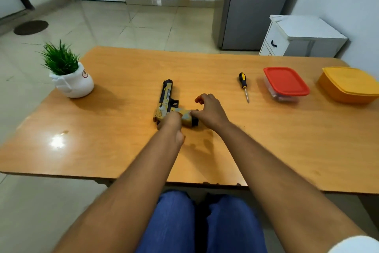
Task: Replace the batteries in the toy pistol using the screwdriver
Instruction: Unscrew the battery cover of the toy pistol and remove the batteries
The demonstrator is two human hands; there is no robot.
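Observation:
A yellow and black toy pistol [167,98] lies flat on the wooden table [127,80], barrel pointing away from me, grip toward the right. My left hand [171,124] rests on the rear of the pistol and covers part of the grip. My right hand [209,110] touches the bottom end of the grip with thumb and fingertips, other fingers curled above it. A screwdriver [244,86] with a yellow and black handle lies to the right of the pistol, tip toward me, untouched. No batteries are visible.
A clear box with a red lid [286,83] and a yellow lidded box [348,84] stand at the table's right. A potted plant in a white pot [69,76] sits at the left. My knees are under the near edge.

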